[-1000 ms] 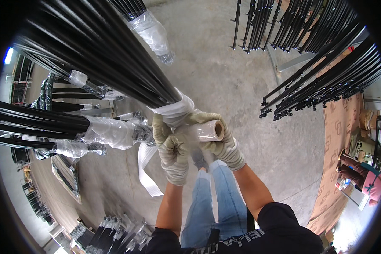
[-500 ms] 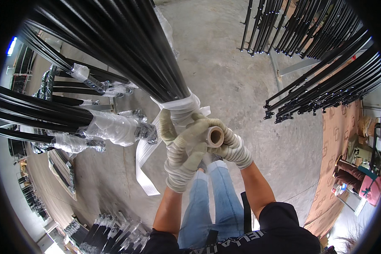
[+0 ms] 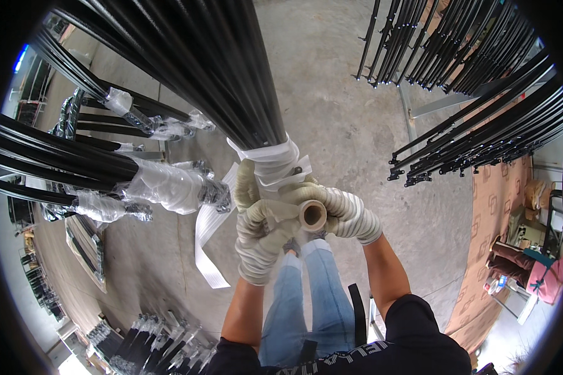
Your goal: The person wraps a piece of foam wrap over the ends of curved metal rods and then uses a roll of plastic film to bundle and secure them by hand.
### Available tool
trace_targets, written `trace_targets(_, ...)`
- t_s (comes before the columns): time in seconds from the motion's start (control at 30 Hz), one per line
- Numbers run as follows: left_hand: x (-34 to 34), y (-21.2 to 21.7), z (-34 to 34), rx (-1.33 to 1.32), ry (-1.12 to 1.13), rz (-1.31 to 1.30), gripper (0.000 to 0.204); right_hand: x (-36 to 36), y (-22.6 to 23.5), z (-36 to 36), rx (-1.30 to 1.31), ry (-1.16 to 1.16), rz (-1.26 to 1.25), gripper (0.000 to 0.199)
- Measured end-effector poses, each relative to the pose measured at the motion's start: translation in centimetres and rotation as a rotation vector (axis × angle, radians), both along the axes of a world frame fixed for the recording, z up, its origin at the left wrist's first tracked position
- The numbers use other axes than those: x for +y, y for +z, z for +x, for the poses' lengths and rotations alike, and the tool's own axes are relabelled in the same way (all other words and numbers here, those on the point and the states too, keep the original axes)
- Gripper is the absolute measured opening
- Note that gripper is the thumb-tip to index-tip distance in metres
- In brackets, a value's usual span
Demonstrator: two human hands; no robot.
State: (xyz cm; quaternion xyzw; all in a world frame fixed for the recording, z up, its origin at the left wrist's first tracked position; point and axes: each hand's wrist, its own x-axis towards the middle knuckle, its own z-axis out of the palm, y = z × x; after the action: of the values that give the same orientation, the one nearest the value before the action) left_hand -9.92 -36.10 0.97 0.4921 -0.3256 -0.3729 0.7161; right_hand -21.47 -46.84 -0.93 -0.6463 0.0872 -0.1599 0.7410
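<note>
1. Black rods, head view: white wrap rings their near end.
2. Roll just beside it, right hand curling fingers round; left hand, one finger up, others bent, grip unclear.
3. White lettering crosses the shirt!

the grey concrete floor carried the person's feet, and a tan patterned sheet lay along its right

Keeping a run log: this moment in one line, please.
right hand: holding film roll | left hand: beside film roll | black tubes: white wrap around end
</note>
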Motion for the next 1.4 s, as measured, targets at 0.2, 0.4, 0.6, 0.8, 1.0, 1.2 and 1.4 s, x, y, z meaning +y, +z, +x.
trace_targets(0.2, -0.4, 0.0, 0.0, -0.322, -0.01, 0.049, 0.046, 0.2, -0.2, -0.3, 0.039, -0.006, 0.054, 0.048)
trace_targets(0.4, 0.2, -0.2, 0.2, -0.184, -0.025, 0.128, 0.028, 2.3, -2.5, -0.4, -0.185, -0.106, 0.499, 0.049)
trace_targets(0.6, -0.1, -0.4, 0.4, -0.042, -0.049, -0.118, 0.054, 2.9, -2.1, -0.4, -0.077, -0.219, 0.45, 0.054)
trace_targets(0.8, -0.2, -2.7, 0.7, -0.331, 0.009, -0.078, 0.038, 2.8, -1.8, 0.1, -0.1, -0.155, 0.589, 0.047)
trace_targets(1.0, -0.1, -2.7, 0.6, -0.271, 0.016, 0.113, 0.02, 4.6, -2.4, 0.4, -0.061, -0.435, 0.472, 0.044)
trace_targets(1.2, -0.1, -2.4, 0.9, -0.065, -0.086, 0.072, 0.021, 4.5, -2.3, 0.5, -0.126, -0.452, 0.793, 0.042)
trace_targets(1.4, -0.6, -2.0, 0.5, -0.084, -0.013, -0.013, 0.025, 4.7, -0.6, 0.7, -0.13, -0.47, 0.881, 0.041)
